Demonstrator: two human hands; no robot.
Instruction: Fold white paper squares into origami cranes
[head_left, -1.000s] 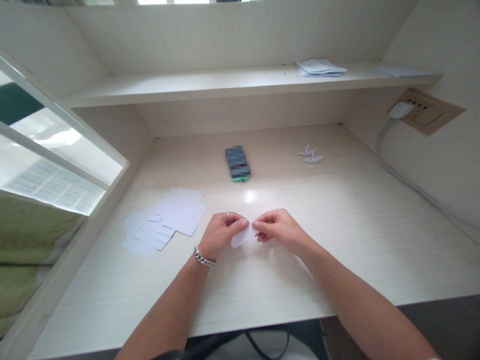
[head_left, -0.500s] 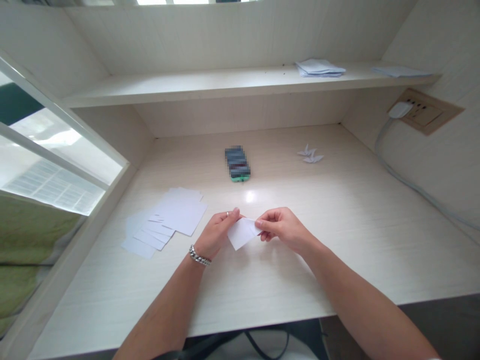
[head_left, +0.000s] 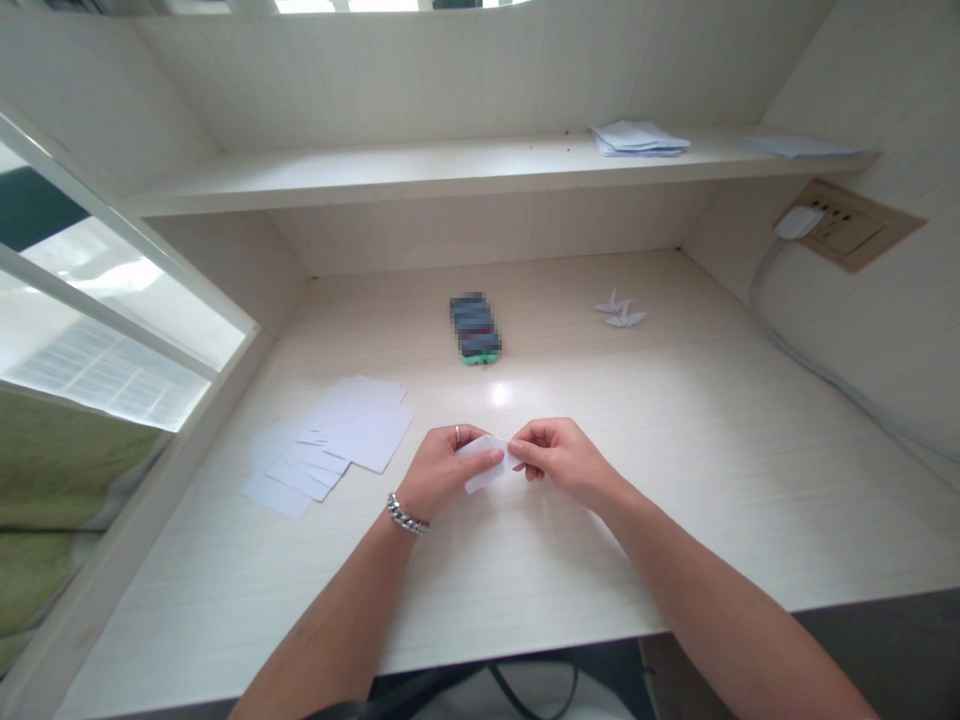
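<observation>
A small white paper slip (head_left: 487, 470) is held just above the desk (head_left: 675, 480) between both hands. My left hand (head_left: 444, 470), with a ring and a metal bracelet, pinches its left end with fingers curled over it. My right hand (head_left: 559, 458) pinches its right end with thumb and fingertips. The slip looks folded lengthwise, partly covered by my fingers. A loose pile of white paper slips (head_left: 330, 445) lies on the desk to the left of my left hand.
A phone (head_left: 475, 327) lies flat at the desk's middle back. Small folded paper pieces (head_left: 621, 308) sit at the back right. Folded papers (head_left: 637, 137) rest on the shelf above. A plug and grey cable (head_left: 795, 225) run along the right wall.
The slip was opened out flat half a second ago with my left fingers stretched; now my left fingers have closed over it again and it is folded narrower.
</observation>
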